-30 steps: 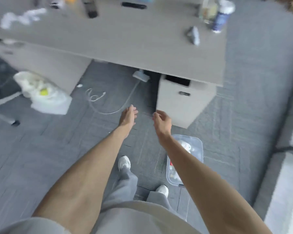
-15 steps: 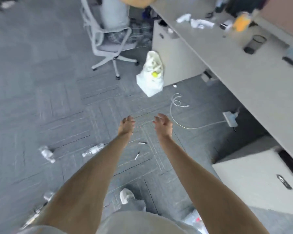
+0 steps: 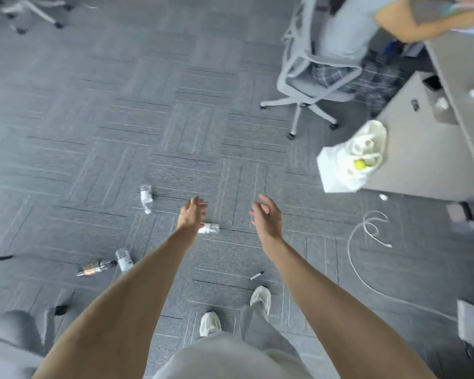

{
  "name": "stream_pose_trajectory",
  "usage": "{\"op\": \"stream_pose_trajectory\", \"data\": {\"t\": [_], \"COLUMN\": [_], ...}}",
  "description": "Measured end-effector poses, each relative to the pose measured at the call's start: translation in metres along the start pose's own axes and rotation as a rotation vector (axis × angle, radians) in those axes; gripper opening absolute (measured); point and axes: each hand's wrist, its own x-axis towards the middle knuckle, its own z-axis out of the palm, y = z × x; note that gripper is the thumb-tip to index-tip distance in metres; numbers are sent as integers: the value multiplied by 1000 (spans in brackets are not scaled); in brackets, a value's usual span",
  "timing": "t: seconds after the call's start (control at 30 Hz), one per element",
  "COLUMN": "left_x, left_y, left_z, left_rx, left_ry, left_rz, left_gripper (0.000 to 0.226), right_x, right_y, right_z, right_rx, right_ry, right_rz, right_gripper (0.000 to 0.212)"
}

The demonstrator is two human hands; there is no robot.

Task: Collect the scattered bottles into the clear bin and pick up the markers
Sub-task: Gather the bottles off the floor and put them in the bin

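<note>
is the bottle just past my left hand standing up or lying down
Lying down. The clear bottle rests on its side on the grey carpet, cap end toward you, beyond the left hand.

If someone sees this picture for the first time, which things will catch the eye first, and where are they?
Two bare forearms reach forward from the bottom, the left hand and right hand open and empty above the grey carpet. Several small bottles lie scattered on the floor left of the hands, with a marker near the white shoes. At the right, a white bag leans against a desk cabinet.
</note>
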Motion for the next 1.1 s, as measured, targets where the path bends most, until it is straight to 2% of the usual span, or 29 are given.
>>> {"op": "stream_pose_trajectory", "data": {"t": [0.13, 0.27, 0.43, 0.53, 0.83, 0.97, 1.1], "left_x": [9, 20, 49, 76, 173, 194, 205], "left_y": [25, 43, 58, 58, 95, 123, 134], "left_z": [-12, -17, -31, -40, -75, -91, -105], "left_rx": [-80, -167, -270, -325, -457, -500, -572], "left_ry": [140, 220, 328, 379, 486, 542, 644], "left_rz": [-2, 3, -18, -38, -84, -91, -131], "left_gripper": [39, 41, 41, 42, 37, 32, 31], "right_x": [33, 60, 101, 125, 207, 235, 254], "right_y": [-37, -68, -89, -103, -168, -189, -200], "right_z": [21, 42, 80, 109, 200, 237, 277], "right_rx": [-56, -120, -264, -314, -453, -491, -559], "right_ry": [-179, -275, -391, -467, -564, -597, -699], "right_rz": [-36, -76, -102, -109, -219, -215, -221], "right_gripper": [50, 47, 57, 54, 46, 46, 47]}}
